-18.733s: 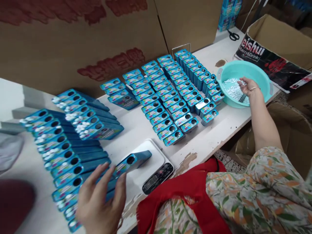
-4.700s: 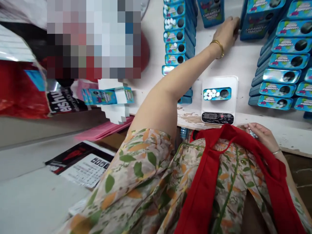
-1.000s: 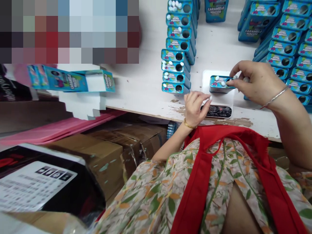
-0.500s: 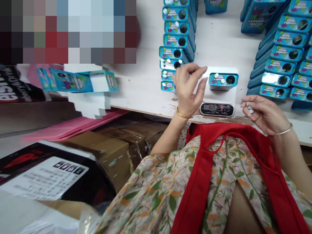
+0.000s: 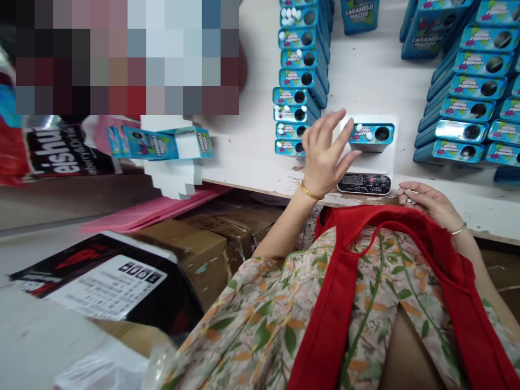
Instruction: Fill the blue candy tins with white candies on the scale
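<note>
A blue tin (image 5: 365, 146) stands upright on the white kitchen scale (image 5: 388, 158). Its lid has a round dark hole, and a few white candies (image 5: 369, 136) lie on the printed part. My left hand (image 5: 324, 157) hovers left of the tin and over the scale's left side, fingers spread, with nothing in it. Beside the scale's front right corner, my right hand (image 5: 434, 205) is curled around several small white candies, partly hidden by the fingers. The lit display (image 5: 352, 180) shows digits that look like 1524.
A row of blue tins (image 5: 298, 78), some with candies on top, stands left of the scale. More tins (image 5: 472, 86) stand right. An unfolded blue carton (image 5: 158, 145) overhangs the table edge (image 5: 252, 187) at left. Cardboard boxes (image 5: 195, 244) sit below. A pixelated area covers the upper left.
My right hand has drawn back from the tin's lid to the scale's front right. My left hand has risen from near the display, and its fingers have spread.
</note>
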Action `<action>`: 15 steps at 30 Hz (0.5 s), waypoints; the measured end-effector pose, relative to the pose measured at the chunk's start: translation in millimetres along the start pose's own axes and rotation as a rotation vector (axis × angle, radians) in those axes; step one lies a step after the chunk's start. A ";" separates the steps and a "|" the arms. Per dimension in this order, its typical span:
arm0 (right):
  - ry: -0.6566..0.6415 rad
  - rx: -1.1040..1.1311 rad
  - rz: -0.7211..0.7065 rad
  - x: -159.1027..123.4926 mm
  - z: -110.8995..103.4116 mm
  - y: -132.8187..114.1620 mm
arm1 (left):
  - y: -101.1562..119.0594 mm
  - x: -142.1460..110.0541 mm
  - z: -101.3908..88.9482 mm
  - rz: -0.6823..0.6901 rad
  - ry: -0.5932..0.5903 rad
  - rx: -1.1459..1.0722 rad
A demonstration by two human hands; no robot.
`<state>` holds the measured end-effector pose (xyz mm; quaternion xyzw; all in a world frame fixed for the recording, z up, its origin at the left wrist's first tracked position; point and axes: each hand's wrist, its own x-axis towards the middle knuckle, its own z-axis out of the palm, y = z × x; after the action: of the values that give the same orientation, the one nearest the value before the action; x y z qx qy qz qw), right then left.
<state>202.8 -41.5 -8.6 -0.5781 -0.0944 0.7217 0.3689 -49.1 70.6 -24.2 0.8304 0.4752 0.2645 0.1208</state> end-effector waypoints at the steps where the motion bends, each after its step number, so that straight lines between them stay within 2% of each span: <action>1: -0.006 0.007 -0.013 -0.1 1.6 -1.5 | 3.6 1.5 1.5 -0.003 -0.041 0.025; 7: -0.045 0.093 -0.078 8.5 12.3 -3.3 | 26.0 8.4 11.1 0.066 -0.116 0.124; 12: -0.146 0.280 -0.047 14.2 31.5 -1.3 | 43.4 11.3 6.6 0.089 -0.105 -0.001; 15: -0.190 0.405 0.000 14.9 40.9 -0.2 | 53.5 4.0 2.3 0.208 -0.210 -0.105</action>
<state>165.1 -19.9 -7.0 -0.4218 0.0179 0.7769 0.4670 -7.3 46.4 -0.7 0.8907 0.3571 0.2116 0.1853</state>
